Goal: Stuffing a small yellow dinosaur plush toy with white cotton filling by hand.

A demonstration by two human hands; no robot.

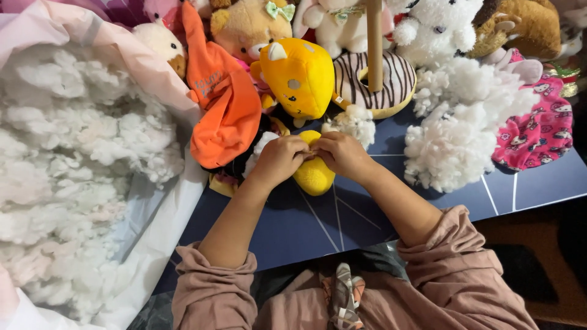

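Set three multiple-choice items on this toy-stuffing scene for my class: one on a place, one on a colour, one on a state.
1. Where does the big heap of loose white stuffing lie?
A. to the person's left
B. on the person's lap
C. behind the doughnut

2. What colour is the toy under both hands?
A. pink
B. yellow
C. green

3. How are the left hand and right hand placed?
A. both raised in the air
B. together on the toy
C. one in the stuffing

Answers:
1 A, it fills the left side of the view.
2 B, its body shows yellow below the fingers.
3 B, the fingertips meet on the toy.
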